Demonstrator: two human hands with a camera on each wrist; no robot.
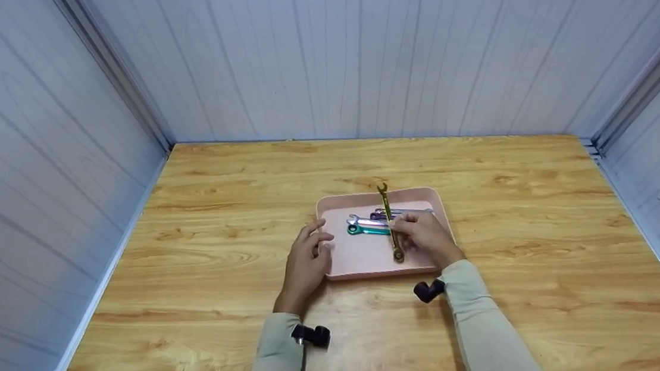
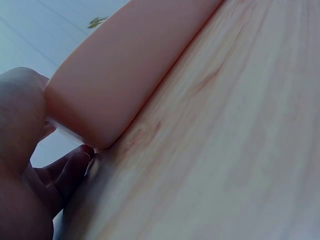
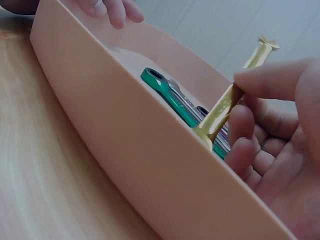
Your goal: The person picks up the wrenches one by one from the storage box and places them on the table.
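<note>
A pink rectangular tray (image 1: 352, 268) sits on the table. At its left end my left hand (image 1: 306, 261) grips the wall, some fingers reaching over the rim and others at the outside by the base, as the left wrist view shows. Over the tray, my right hand (image 1: 424, 235) pinches a gold combination wrench (image 1: 387, 205) by its shank between thumb and fingers. The wrench is tilted, its open end toward the back and its ring end toward the near wall. Below it lie a green ratchet wrench (image 3: 172, 98), a silver wrench (image 1: 363, 220) and a purple one (image 1: 376, 216).
Another silver wrench (image 1: 426, 210) lies at the back of the tray, partly covered by the right hand. The wood-grain table (image 1: 211, 247) extends on all sides of the tray. White panel walls (image 1: 317, 59) enclose the back, left and right.
</note>
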